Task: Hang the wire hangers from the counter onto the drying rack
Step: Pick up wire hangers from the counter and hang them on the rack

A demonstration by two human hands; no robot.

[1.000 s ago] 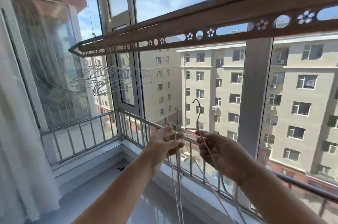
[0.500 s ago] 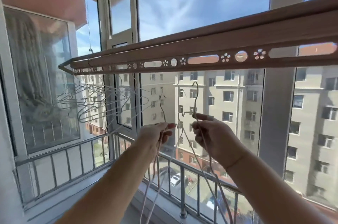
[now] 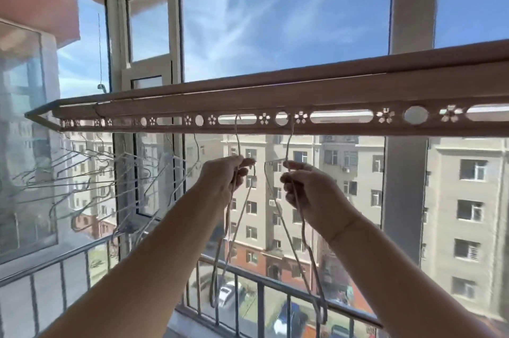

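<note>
Left hanger (image 3: 238,142): its neck was pinched at the top of the left hand (image 3: 225,183); the hook rose above the fingers to a long slot (image 3: 245,119) in the drying rack (image 3: 275,99), and the body trailed down below the wrist.
Right hanger (image 3: 287,146): its neck was pinched by the right hand (image 3: 314,197); the hook stood above the fingertips and reached the rail's lower edge under a round hole (image 3: 281,119). I could not tell whether it had caught.
Left fingers (image 3: 245,165): curled closed around the wire.
Right fingers (image 3: 292,166): thumb and forefinger nipped narrow on the wire, the rest curled loosely.
Change: half a second earlier both hooks hung well below the rail; the hands had since risen and the hooks met it. A second earlier the hands were low and close together.
Count in hand: two hangers, one per hand, as far as the wires could be told apart.
Count hung: a bunch of hung hangers (image 3: 91,186) at the rail's left end, too blurred to number.
Rack holes: a row of slots, round holes and flower cut-outs.
Beyond: one balcony railing (image 3: 275,286), apartment blocks (image 3: 468,200), and two parked cars, one white (image 3: 227,292) and one blue (image 3: 283,321).
</note>
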